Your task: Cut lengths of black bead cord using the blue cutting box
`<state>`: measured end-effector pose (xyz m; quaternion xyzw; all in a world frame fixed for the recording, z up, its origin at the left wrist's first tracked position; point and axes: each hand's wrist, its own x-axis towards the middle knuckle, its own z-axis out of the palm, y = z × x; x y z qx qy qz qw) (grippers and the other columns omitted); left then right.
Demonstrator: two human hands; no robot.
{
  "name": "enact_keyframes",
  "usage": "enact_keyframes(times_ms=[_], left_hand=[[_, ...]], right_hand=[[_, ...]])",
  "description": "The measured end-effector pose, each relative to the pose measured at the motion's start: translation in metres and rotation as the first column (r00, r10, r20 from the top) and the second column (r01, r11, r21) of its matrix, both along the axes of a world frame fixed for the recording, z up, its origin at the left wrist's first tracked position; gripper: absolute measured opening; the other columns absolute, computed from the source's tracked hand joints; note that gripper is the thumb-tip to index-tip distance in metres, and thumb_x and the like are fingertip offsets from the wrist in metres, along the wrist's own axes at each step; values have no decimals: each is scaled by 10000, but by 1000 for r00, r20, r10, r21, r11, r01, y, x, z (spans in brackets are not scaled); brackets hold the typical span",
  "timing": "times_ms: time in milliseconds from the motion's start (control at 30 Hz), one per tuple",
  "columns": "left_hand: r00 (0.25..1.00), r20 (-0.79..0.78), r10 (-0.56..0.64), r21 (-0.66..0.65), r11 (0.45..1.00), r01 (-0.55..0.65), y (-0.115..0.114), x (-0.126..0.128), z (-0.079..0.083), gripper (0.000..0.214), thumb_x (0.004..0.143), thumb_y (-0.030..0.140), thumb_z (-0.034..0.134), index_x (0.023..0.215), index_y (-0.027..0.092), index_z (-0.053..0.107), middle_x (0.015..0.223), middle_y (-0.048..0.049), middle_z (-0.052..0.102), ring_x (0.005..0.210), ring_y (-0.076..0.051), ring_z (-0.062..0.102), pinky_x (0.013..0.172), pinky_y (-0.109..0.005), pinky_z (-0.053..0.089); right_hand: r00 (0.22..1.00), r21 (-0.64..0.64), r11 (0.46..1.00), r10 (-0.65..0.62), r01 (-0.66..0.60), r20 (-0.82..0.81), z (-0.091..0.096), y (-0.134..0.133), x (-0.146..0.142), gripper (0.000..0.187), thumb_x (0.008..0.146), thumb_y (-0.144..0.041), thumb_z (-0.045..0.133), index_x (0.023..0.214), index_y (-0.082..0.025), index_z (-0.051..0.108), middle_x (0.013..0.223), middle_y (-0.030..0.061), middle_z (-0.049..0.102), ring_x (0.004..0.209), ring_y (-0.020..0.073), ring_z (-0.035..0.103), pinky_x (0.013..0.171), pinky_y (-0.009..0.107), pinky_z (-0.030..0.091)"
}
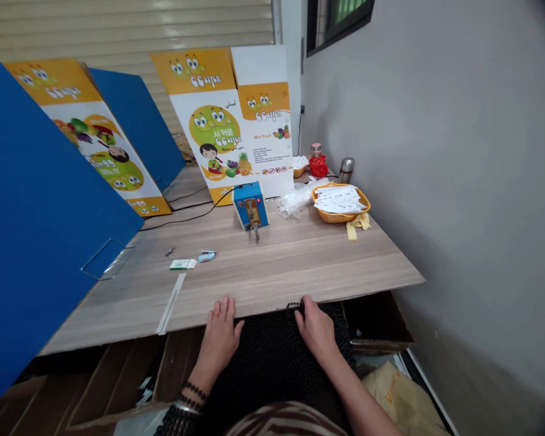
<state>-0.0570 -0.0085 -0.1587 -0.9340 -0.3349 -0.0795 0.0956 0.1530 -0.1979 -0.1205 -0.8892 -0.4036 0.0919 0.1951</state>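
Resting on a wide wood-grain laminate board (290,269) at its near edge: the left hand (220,333), fingers (222,309) open and spread flat, its wrist ringed by dark beaded bracelets (193,393); the right hand (315,330), fingers bent at the edge beside a black beaded strand (294,305), whether pinching it cannot be told. Spaced evenly, both hands sit squarely on the board. Further entries: a grey painted wall (454,151), right; tall blue panels (40,212), left; a yellow-and-white printed carton flat (222,121), far; an orange woven basket (340,203) of white paper slips, far right; a blue metal bench machine (249,206), mid-board; a narrow white strip (170,303), near left.
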Motion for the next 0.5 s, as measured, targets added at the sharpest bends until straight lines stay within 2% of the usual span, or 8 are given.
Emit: enact_keyframes(times_ms=[500], left_hand=[[1000, -15, -14, -12, 1000, 14, 4, -4, -3, 603, 932, 321, 442, 1449, 19, 376, 1516, -198, 336, 1383, -391, 337, 1082, -541, 407]], right_hand=[[1000, 17, 1000, -3, 3, 3, 0, 7, -1, 123, 973, -221, 562, 1086, -187, 528, 972, 37, 661, 818, 191, 676, 611, 249, 392]])
